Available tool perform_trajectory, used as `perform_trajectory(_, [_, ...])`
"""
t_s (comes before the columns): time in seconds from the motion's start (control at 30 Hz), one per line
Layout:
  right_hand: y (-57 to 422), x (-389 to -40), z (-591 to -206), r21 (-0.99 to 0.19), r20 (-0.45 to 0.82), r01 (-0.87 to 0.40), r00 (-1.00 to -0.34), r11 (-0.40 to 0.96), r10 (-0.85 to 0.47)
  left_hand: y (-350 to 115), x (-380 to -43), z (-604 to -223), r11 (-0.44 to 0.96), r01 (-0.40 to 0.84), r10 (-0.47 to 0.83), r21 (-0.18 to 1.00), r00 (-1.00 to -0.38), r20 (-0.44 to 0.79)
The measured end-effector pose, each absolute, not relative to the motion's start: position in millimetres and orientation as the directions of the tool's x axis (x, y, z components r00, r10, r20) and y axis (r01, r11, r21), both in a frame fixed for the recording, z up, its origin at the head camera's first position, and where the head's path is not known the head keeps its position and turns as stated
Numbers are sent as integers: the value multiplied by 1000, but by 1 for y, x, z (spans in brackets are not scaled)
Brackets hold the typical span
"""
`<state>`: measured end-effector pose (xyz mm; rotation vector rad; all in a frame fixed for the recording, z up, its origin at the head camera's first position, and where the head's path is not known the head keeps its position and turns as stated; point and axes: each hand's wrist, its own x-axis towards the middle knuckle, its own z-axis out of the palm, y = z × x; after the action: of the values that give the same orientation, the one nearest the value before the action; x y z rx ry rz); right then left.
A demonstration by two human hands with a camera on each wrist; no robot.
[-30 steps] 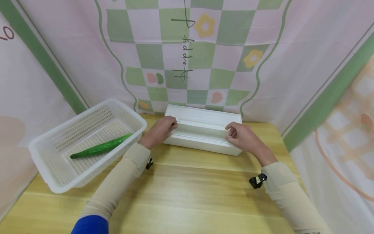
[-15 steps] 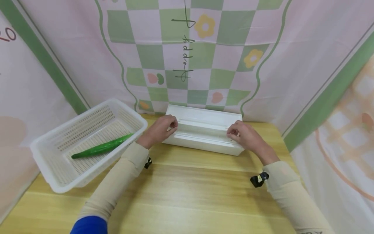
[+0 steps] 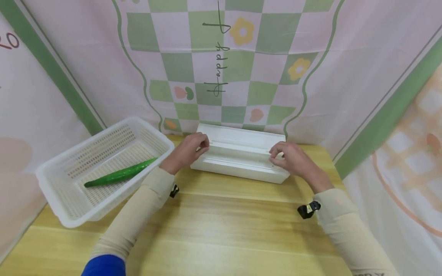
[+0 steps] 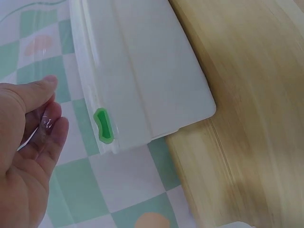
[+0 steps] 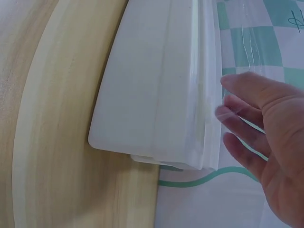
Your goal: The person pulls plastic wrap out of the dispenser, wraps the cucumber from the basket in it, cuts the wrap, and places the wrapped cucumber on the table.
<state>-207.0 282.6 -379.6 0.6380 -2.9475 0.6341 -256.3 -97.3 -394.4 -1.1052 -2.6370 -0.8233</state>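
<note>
Between and below the fingertips, I see the long white lidded box (image 3: 238, 171) on the pale wooden table (image 3: 214, 234). At my left hand (image 3: 191, 148), thumb and fingers close narrowly on the clear, glossy plastic film (image 5: 251, 45); my right hand (image 3: 291, 155) pinches it too. Just beside the left fingers, a hollow green plastic piece (image 4: 105, 126) sits at the box's end. Left of those fingers, a white slotted plastic basket (image 3: 100, 151) holds a long green cucumber (image 3: 121, 176).
</note>
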Motion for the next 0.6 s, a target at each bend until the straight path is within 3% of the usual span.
perform_trajectory(0.27, [286, -205, -377, -495, 97, -364, -925, 789, -366, -98, -254, -388, 574, 704, 612, 418, -708, 352])
perform_trajectory(0.6, [288, -206, -373, -508, 128, -392, -915, 767, -383, -101, -253, -381, 561, 714, 614, 420, -698, 368])
